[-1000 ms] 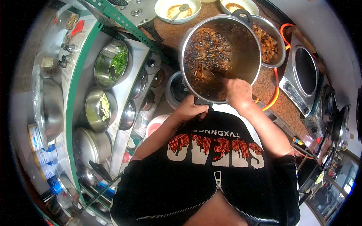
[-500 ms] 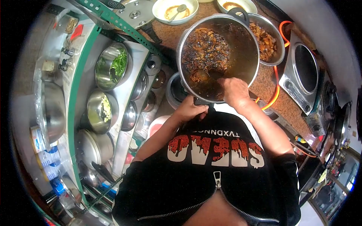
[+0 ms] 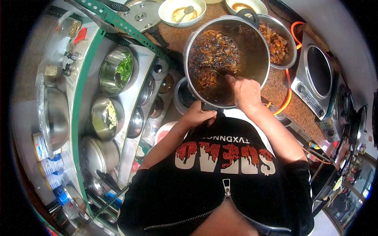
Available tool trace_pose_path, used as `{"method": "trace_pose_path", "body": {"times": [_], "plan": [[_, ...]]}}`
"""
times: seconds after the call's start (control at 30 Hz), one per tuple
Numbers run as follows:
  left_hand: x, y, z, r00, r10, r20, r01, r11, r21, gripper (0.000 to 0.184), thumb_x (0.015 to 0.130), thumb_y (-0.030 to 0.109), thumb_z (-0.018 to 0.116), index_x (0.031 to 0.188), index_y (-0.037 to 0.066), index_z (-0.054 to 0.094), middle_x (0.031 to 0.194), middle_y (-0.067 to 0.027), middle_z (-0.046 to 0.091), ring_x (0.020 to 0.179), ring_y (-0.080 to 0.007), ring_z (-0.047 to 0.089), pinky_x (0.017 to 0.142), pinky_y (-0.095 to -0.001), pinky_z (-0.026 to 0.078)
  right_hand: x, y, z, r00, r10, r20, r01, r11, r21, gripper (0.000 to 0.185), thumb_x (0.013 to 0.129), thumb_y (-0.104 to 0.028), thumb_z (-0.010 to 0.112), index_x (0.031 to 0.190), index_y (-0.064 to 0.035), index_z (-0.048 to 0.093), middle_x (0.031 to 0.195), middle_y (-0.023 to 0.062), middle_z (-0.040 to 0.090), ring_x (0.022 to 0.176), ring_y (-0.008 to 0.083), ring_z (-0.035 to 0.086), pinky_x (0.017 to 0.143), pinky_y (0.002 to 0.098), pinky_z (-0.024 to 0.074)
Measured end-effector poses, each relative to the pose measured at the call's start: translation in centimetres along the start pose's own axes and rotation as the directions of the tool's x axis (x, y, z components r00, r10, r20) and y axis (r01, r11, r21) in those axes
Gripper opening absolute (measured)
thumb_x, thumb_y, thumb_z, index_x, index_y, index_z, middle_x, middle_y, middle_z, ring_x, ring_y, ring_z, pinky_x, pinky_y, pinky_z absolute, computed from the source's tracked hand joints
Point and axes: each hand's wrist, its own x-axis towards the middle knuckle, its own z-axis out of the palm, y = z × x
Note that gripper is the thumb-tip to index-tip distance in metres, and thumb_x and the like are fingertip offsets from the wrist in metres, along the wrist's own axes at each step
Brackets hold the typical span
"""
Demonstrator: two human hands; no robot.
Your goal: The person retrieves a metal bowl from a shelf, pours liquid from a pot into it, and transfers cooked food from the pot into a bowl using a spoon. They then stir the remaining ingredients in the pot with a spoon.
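Observation:
A large metal pot [image 3: 256, 59] stands tilted toward me at the counter's edge, with dark sauce and a heap of browned pieces [image 3: 216, 49] inside. My left hand [image 3: 199, 115] is closed on the black pot handle [image 3: 210, 106] at the near rim. Reaching over the rim, my right hand [image 3: 247, 92] is closed on a metal spoon [image 3: 216, 72], whose bowl lies among the pieces at the pot's lower left. A metal bowl [image 3: 277, 43] of brown cooked pieces sits beside the pot on the right.
Two white bowls [image 3: 193, 19] with sauce stand behind the pot, near a steel lid [image 3: 139, 16]. A cooker [image 3: 315, 78] and an orange hose [image 3: 289, 94] are at the right. Left, a green-edged shelf [image 3: 76, 118] holds metal bowls of chopped greens [image 3: 125, 67] and pale slices [image 3: 111, 115].
My right hand has moved slightly left and up with the spoon, which now scoops among the pieces. The pot appears shifted slightly left in view. My left hand keeps its hold.

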Motion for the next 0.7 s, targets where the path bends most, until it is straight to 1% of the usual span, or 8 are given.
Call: {"method": "trace_pose_path", "body": {"times": [0.07, 0.17, 0.27, 0.43, 0.53, 0.57, 0.67, 0.7], "plan": [[0.0, 0.0, -0.1, 1.000, 0.010, 0.011, -0.010, 1.000, 0.010, 0.013, 0.082, 0.009, 0.055, 0.071, 0.002, 0.054, 0.058, -0.0047, 0.055, 0.053, -0.0137, 0.054, 0.051, -0.0274, 0.042, 0.6, -0.2, 0.1, 1.000, 0.003, 0.001, -0.003, 0.999, 0.033, 0.038, 0.077, -0.008, 0.053, 0.114, -0.0119, 0.059, 0.078, 0.0122, 0.066, 0.072, 0.0256, 0.066, 0.062, 0.0357, 0.0523], [-0.2, -0.1, -0.4, 1.000, 0.017, 0.024, -0.017, 1.000, 0.017, 0.012, 0.082, 0.008, 0.056, 0.073, 0.001, 0.053, 0.059, -0.0051, 0.055, 0.052, -0.0141, 0.054, 0.050, -0.0280, 0.043, 0.6, 0.0, 0.6, 0.998, 0.037, 0.049, -0.041, 0.995, 0.089, 0.041, 0.076, -0.007, 0.054, 0.116, -0.0155, 0.060, 0.079, 0.0127, 0.066, 0.073, 0.0274, 0.066, 0.063, 0.0367, 0.0520], [-0.3, 0.2, -0.2, 1.000, 0.009, 0.016, -0.008, 1.000, -0.025, 0.012, 0.082, 0.008, 0.056, 0.073, 0.000, 0.054, 0.058, -0.0055, 0.055, 0.052, -0.0144, 0.054, 0.048, -0.0286, 0.043, -0.1, 0.0, -0.6, 0.987, 0.032, 0.157, -0.047, 0.994, 0.094, 0.041, 0.075, -0.006, 0.054, 0.114, -0.0164, 0.061, 0.079, 0.0131, 0.066, 0.075, 0.0296, 0.066, 0.065, 0.0377, 0.0519], [-0.3, 0.4, 0.0, 1.000, 0.017, -0.012, -0.018, 0.997, -0.073, 0.015, 0.082, 0.008, 0.056, 0.070, 0.000, 0.054, 0.058, -0.0061, 0.055, 0.051, -0.0147, 0.054, 0.048, -0.0288, 0.043, -0.4, 0.2, -0.2, 0.979, 0.001, 0.205, -0.015, 0.998, 0.068, 0.032, 0.074, -0.006, 0.053, 0.102, -0.0139, 0.065, 0.076, 0.0135, 0.066, 0.077, 0.0300, 0.065, 0.067, 0.0377, 0.0519], [-0.2, 0.2, -0.3, 1.000, 0.006, 0.013, -0.006, 1.000, -0.009, 0.014, 0.082, 0.009, 0.056, 0.071, 0.000, 0.054, 0.058, -0.0060, 0.055, 0.051, -0.0149, 0.054, 0.048, -0.0289, 0.043, -0.1, -0.3, -0.2, 0.974, -0.011, 0.224, -0.001, 0.999, 0.053, 0.024, 0.074, -0.007, 0.053, 0.095, -0.0128, 0.065, 0.075, 0.0130, 0.066, 0.077, 0.0288, 0.066, 0.067, 0.0373, 0.0522], [-0.3, 0.2, -0.2, 1.000, -0.004, -0.002, 0.004, 1.000, -0.012, 0.014, 0.082, 0.008, 0.056, 0.071, 0.000, 0.054, 0.058, -0.0060, 0.055, 0.051, -0.0150, 0.054, 0.048, -0.0289, 0.043, 0.0, -0.5, -0.3, 0.974, -0.012, 0.228, 0.000, 0.999, 0.051, 0.022, 0.074, -0.008, 0.053, 0.092, -0.0124, 0.065, 0.075, 0.0127, 0.066, 0.077, 0.0282, 0.066, 0.066, 0.0372, 0.0523], [-0.3, 0.1, -0.1, 1.000, -0.022, -0.022, 0.022, 1.000, -0.013, 0.014, 0.082, 0.008, 0.056, 0.070, 0.000, 0.055, 0.058, -0.0059, 0.055, 0.051, -0.0150, 0.053, 0.048, -0.0289, 0.043, -0.2, -1.0, -0.3, 0.982, 0.022, 0.188, -0.015, 0.999, -0.037, 0.017, 0.076, -0.009, 0.054, 0.087, -0.0107, 0.065, 0.074, 0.0119, 0.066, 0.075, 0.0268, 0.067, 0.064, 0.0369, 0.0528], [-0.3, 0.0, -0.2, 1.000, -0.019, -0.018, 0.019, 1.000, -0.010, 0.014, 0.082, 0.009, 0.056, 0.070, 0.000, 0.055, 0.058, -0.0059, 0.055, 0.051, -0.0149, 0.053, 0.048, -0.0289, 0.043, -0.2, -1.1, -0.5, 0.978, 0.046, 0.204, -0.035, 0.998, -0.059, 0.015, 0.076, -0.009, 0.054, 0.086, -0.0100, 0.065, 0.074, 0.0116, 0.066, 0.074, 0.0266, 0.067, 0.063, 0.0367, 0.0528]]}}
